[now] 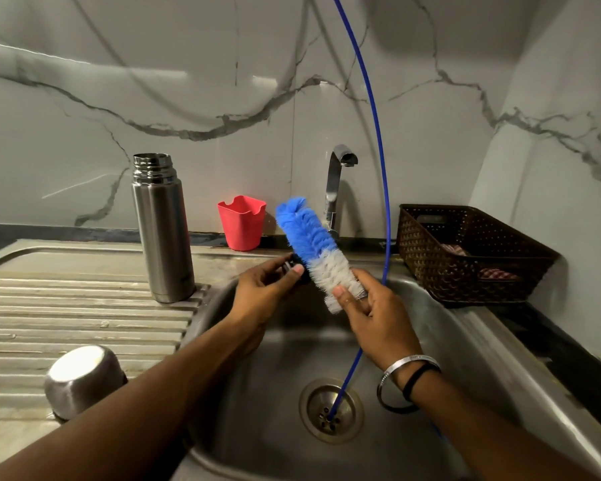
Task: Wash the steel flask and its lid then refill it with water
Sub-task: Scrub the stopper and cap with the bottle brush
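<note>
The steel flask (163,234) stands upright and uncapped on the ribbed drainboard (66,307), left of the sink (292,341). Over the basin, my left hand (261,289) holds a small black lid part (296,263) between thumb and fingers. My right hand (368,317) grips the base of a blue and white bottle brush (313,248), whose bristles lie against the black part. A steel cup-shaped lid (84,380) sits upside down on the drainboard at front left.
The tap (337,189) stands behind the sink, no water running. A thin blue tube (382,168) hangs from above into the drain (330,409). A red plastic cup (242,222) sits by the wall. At the right stands a brown woven basket (465,255) with cloth inside.
</note>
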A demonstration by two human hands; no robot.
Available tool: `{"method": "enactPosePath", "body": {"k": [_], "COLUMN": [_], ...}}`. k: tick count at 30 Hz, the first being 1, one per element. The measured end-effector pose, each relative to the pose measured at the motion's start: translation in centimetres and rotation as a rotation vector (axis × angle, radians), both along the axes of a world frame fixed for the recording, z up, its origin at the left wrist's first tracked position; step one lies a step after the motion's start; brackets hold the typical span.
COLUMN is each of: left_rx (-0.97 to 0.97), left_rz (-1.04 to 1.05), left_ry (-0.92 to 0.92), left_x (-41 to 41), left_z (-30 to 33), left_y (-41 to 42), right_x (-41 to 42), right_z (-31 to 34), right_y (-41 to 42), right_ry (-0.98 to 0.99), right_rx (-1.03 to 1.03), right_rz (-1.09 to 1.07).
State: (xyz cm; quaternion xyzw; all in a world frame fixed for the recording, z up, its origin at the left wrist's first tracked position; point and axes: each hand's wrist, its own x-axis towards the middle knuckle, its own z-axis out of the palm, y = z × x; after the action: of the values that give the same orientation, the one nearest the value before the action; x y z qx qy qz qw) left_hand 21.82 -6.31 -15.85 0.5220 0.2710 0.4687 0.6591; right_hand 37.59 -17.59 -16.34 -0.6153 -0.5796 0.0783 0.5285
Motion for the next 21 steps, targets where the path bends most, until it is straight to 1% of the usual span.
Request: {"method": "enactPosePath", "body": {"k": [2, 4, 6, 8, 10, 12, 14, 15, 18, 19, 21], "left_rx": [0.038, 0.023, -0.036, -0.05, 0.027, 0.173, 0.277, 0.28, 0.195, 0.18, 0.17], "left_rz": [-0.035, 0.033, 0.121, 0.128, 0.052, -0.015, 0.014, 0.061, 0.183, 0.173, 0.088], "left_ry": [0.038, 0.002, -0.069, -0.081, -0.012, 0.089, 0.156, 0.153, 0.097, 0.088, 0.076], "left_x": [0.4, 0.5, 0.1, -0.3, -0.3, 0.0, 0.2, 0.2, -0.1, -0.1, 0.0], "left_z": [-0.4, -0.4, -0.2, -0.1, -0.2, -0.7, -0.8, -0.7, -0.7, -0.8, -1.1], "left_y": [-0.2, -0.1, 0.4, 0.8, 0.8, 0.8, 0.8, 0.8, 0.9, 0.9, 1.0], "right_x": [0.3, 0.2, -0.1, -0.3, -0.1, 0.4, 0.7, 0.7, 0.3, 0.2, 0.3], "right_z": [0.3, 0.3, 0.1, -0.1, 0.0, 0.4, 0.6, 0.5, -0.1, -0.2, 0.0], "right_y": [0.1, 0.1, 0.1, 0.1, 0.2, 0.2, 0.1, 0.1, 0.0, 0.0, 0.2], "right_ry": [-0.01, -0.027, -0.079, -0.129, -0.118, -0.078, -0.062, -0.065, -0.096, -0.096, -0.047], "right_rx": [0.004, -0.001, -0.028, -0.047, -0.022, 0.01, 0.013, -0.001, -0.073, -0.077, -0.047], "right_rz": [-0.032, -0.023, -0.01, -0.019, -0.043, -0.07, -0.069, -0.056, -0.014, -0.01, -0.011]}}
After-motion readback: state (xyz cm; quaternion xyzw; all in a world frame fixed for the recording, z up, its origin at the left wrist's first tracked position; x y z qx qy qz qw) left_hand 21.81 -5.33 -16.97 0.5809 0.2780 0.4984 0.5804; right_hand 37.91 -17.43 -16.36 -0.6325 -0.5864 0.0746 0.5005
